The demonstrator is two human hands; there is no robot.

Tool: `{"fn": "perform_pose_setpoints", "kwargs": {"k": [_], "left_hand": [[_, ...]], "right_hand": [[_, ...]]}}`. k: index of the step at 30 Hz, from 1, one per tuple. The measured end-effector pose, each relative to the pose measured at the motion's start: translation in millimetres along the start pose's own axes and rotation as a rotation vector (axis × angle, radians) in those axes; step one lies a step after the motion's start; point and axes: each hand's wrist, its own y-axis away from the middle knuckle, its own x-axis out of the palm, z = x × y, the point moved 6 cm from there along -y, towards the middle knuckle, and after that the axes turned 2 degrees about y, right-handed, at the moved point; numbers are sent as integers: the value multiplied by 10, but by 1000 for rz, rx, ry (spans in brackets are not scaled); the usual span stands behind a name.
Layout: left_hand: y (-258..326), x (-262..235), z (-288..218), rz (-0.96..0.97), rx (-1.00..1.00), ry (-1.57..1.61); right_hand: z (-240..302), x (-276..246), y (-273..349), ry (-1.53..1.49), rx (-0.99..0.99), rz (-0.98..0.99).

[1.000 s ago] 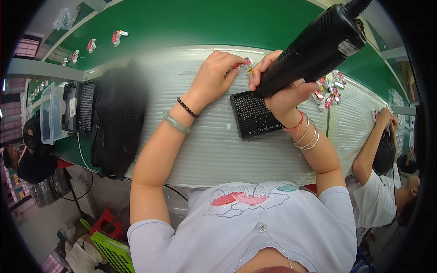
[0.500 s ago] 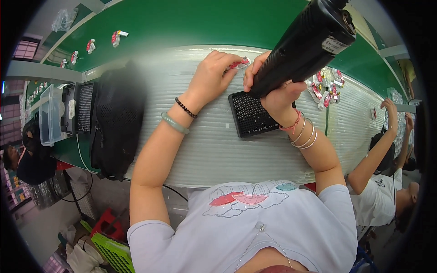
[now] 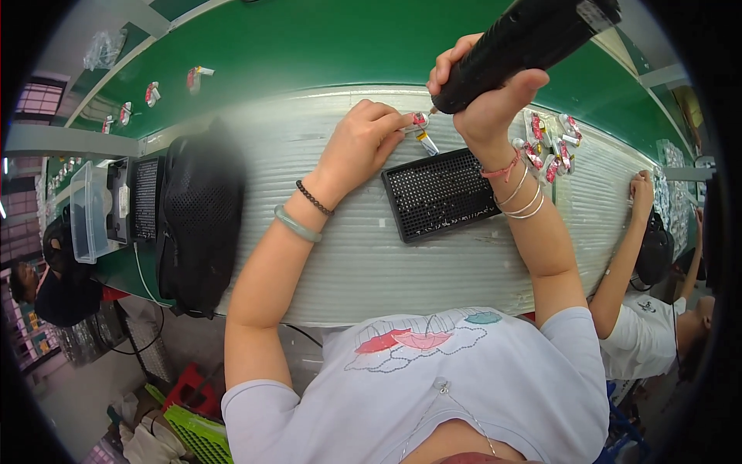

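My right hand (image 3: 495, 108) is wrapped round a thick black electric screwdriver (image 3: 525, 56), tilted with its body up to the right. The driver's tip points down at a small red-and-white part (image 3: 420, 120), at or very near it; actual contact is hard to make out. My left hand (image 3: 365, 141) pinches that part from the left with thumb and fingers. A small silver-and-yellow piece (image 3: 427, 142) hangs from the part on the near side. Just below my hands lies a black perforated tray (image 3: 394, 205) with small screws along its near edge.
Several similar red-and-white parts (image 3: 550, 147) lie piled to the right. More parts (image 3: 152, 93) sit spaced along the green surface (image 3: 309, 46) at the far left. A black bag (image 3: 199, 224) and a clear bin (image 3: 86, 209) stand left. Another person (image 3: 638, 336) works at the right.
My right hand has lifted the screwdriver from over the tray and moved it up and away, its tip now by the part. The tray has shifted slightly; my left hand stays close to its place.
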Motion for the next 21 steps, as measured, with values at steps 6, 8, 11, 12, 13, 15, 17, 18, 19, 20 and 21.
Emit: {"fn": "perform_pose_setpoints", "kwargs": {"k": [6,8,11,12,13,15,17,18,19,20,21], "left_hand": [[3,2,8,3,3,2],[5,17,8,4,2,5],[16,13,22,1,1,-2],[16,17,17,0,3,-1],[13,18,16,0,3,1],[5,12,6,-3,10,-4],[8,8,11,10,2,-16],[7,10,20,22,-2,-31],[9,13,26,21,-3,-30],[11,15,29,19,-2,-30],[14,18,29,16,-2,-29]], "right_hand": [[-82,39,7,35,28,29],[-92,41,17,53,27,39],[-144,56,31,24,41,47],[-144,53,32,26,42,47],[-141,55,27,41,39,55],[-145,62,21,57,39,64],[-148,63,24,48,38,57],[-149,63,23,49,39,58],[-144,65,24,51,31,62],[-138,67,23,53,23,65],[-135,68,25,54,24,67]]}}
